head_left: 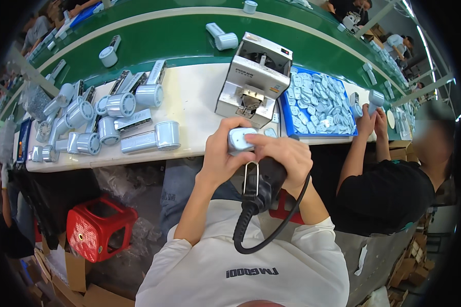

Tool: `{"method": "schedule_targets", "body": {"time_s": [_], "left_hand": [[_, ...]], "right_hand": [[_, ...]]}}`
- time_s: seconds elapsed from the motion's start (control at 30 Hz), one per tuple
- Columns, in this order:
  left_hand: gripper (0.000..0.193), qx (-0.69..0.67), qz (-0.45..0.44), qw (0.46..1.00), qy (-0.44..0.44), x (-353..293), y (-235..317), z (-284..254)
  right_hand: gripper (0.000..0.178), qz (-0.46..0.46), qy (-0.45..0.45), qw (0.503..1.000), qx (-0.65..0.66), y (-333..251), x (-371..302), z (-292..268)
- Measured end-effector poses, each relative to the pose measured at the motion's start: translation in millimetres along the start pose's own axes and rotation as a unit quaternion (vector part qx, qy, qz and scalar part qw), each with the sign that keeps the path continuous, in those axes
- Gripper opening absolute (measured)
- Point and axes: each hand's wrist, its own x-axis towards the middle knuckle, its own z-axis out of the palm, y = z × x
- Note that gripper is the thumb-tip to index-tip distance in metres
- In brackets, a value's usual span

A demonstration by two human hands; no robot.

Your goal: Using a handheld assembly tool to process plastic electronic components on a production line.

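Observation:
In front of my chest, my left hand [221, 151] is wrapped round a light blue plastic housing [239, 140], its rounded-square end face turned up. My right hand [288, 156] grips a black electric screwdriver [264, 184] with a metal hanging loop and a coiled-neck cable. A digit of that hand also presses on the housing's top face; the screwdriver's tip is hidden. Just beyond my hands stands a metal screw feeder [254, 82]. Right of it, a blue tray [327, 135] holds many small light blue covers [320, 100].
Many light blue handheld units [151, 138] lie heaped on the white worktop [194, 102] at left. Behind runs a green conveyor belt [169, 38] carrying more units. A co-worker [389, 184] sits close at right, handling another unit. A red stool [100, 227] stands at lower left.

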Motion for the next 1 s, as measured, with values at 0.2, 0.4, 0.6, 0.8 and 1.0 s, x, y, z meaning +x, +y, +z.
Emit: {"method": "schedule_targets", "body": {"time_s": [0.2,0.4,0.6,0.8,1.0], "left_hand": [[0.055,-0.003,-0.013,1.000,0.012,-9.1,-13.8,-15.7],[0.051,0.078,0.088,0.993,0.035,5.4,-9.0,-19.5],[0.047,-0.082,0.048,0.991,0.099,9.0,-23.4,-24.9],[0.047,-0.104,0.020,0.993,0.059,13.8,-26.0,-8.8],[0.042,-0.136,0.023,0.988,0.063,13.5,-30.1,-8.2]], "right_hand": [[0.025,0.034,-0.035,0.997,0.056,-6.8,-5.2,19.1],[0.033,0.213,0.089,0.937,0.264,-2.6,9.1,2.1],[0.081,0.118,0.269,0.809,0.509,39.0,75.2,-7.5],[0.090,0.165,0.260,0.847,0.434,64.3,94.4,23.1],[0.092,0.189,0.206,0.893,0.352,64.5,94.9,36.0]]}}
